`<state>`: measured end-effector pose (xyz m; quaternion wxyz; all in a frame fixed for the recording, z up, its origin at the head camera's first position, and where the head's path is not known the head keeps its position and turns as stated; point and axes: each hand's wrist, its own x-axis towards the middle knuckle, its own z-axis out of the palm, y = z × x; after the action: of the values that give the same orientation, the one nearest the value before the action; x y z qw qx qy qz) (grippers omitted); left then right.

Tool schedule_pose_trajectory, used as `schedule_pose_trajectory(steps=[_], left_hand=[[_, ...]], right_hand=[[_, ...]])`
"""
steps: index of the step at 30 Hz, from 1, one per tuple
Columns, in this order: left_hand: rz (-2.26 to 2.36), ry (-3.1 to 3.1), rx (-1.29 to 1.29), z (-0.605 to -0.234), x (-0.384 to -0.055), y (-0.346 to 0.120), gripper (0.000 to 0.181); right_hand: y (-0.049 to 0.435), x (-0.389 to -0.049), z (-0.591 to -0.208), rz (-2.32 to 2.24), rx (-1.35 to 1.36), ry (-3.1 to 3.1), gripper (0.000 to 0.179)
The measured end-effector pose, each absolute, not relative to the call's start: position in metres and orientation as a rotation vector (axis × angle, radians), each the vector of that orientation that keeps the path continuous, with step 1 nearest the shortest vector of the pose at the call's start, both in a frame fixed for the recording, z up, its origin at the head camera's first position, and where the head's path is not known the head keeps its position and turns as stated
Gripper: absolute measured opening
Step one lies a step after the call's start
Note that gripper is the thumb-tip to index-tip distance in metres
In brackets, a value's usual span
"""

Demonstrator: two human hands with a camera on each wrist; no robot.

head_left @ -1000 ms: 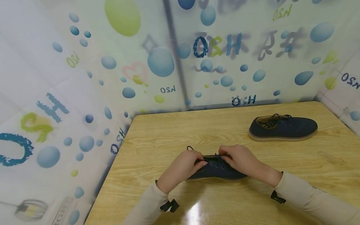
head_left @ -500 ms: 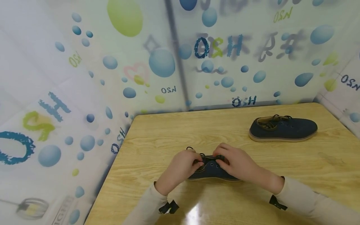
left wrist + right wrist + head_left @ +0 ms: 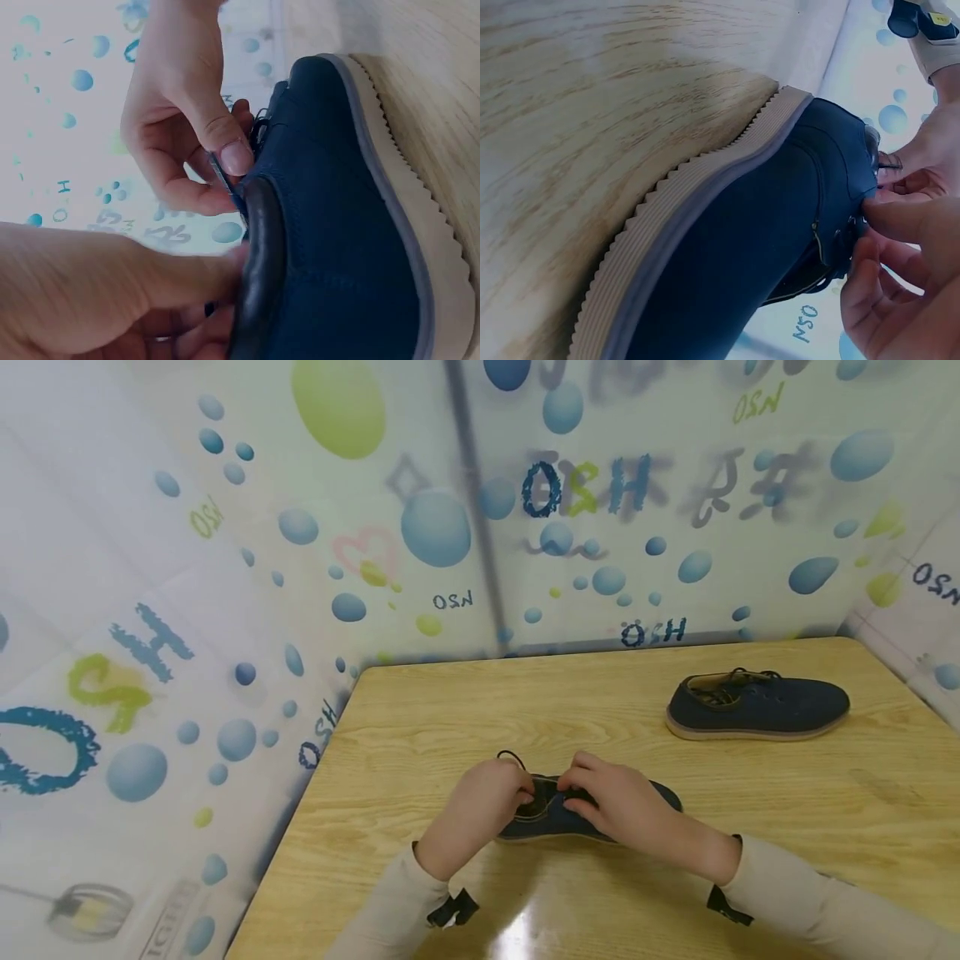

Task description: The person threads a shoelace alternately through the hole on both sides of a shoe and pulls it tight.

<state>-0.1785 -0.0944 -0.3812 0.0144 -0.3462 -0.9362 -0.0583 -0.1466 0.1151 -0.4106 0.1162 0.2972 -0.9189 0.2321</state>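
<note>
A dark blue lace-up shoe point(image 3: 553, 823) with a pale ridged sole stands on the table, toe to the right. At its opening my left hand point(image 3: 480, 802) has its fingers curled, and a black shoelace point(image 3: 513, 755) loops out behind it. A thin dark strand also crosses the left fingers in the right wrist view. My right hand point(image 3: 626, 802) reaches over the front of the shoe. In the left wrist view its thumb and fingers pinch a thin dark edge beside the collar point(image 3: 264, 259); whether this is tongue or flap, I cannot tell. The right hand hides most eyelets.
A matching dark blue shoe point(image 3: 765, 706) stands at the back right, its laces lying over the top. The wooden table point(image 3: 420, 718) meets a patterned cloth wall point(image 3: 615, 543) at the back and another at the left.
My right hand has shifted left along the shoe, from the lace area toward the opening. It now covers the eyelets, and the toe shows behind it. The left hand has barely moved.
</note>
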Motion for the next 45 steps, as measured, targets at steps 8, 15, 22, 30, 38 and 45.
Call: schedule_pose_trajectory(steps=[8, 15, 22, 30, 38, 45], left_hand=[[-0.106, -2.85, -1.266, -0.382, -0.18, -0.098, 0.022], [-0.205, -2.82, -1.424, -0.379, -0.18, -0.103, 0.019], [-0.228, -2.848, -1.475, -0.375, -0.18, -0.1, 0.013], [-0.063, -2.729, -1.332, -0.377, -0.177, -0.094, 0.012], [0.089, -2.545, -1.275, -0.389, -0.186, -0.088, 0.009], [0.272, -2.419, -1.346, -0.395, -0.192, -0.086, 0.023]], right_hand=[[0.116, -0.149, -0.414, 0.745, 0.91, -2.64, 0.017], [0.116, -0.149, -0.415, 0.739, 0.906, -2.639, 0.015], [0.117, -0.149, -0.415, 0.728, 0.886, -2.647, 0.015], [0.119, -0.147, -0.416, 0.724, 0.892, -2.625, 0.015], [0.121, -0.148, -0.419, 0.775, 0.928, -2.56, 0.019], [0.122, -0.147, -0.423, 0.787, 0.932, -2.479, 0.022]])
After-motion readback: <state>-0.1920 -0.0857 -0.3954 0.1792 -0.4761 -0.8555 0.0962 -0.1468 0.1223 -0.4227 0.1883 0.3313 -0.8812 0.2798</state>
